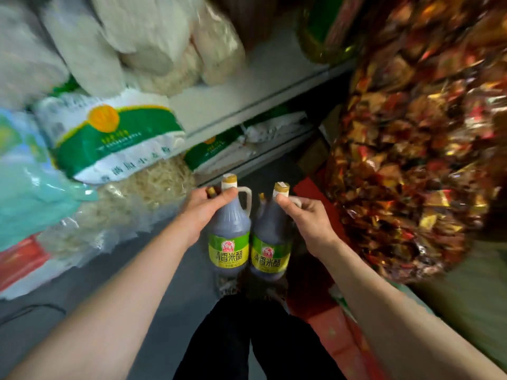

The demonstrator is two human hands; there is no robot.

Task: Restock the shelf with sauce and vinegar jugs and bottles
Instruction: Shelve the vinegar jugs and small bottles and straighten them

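Two dark vinegar jugs hang side by side at lower centre of the frame, above grey floor with open space ahead toward the shelf edge (255, 102). Each has a gold cap, a looped handle and a yellow-green label. The left hand (204, 208) grips the left jug (229, 231) by its neck, apparently with a second bottle top behind; the right hand (307, 218) grips the right jug (270, 239) likewise. Flour bags (109, 138) crowd the upper left; shiny snack packets (411, 146) fill the right.
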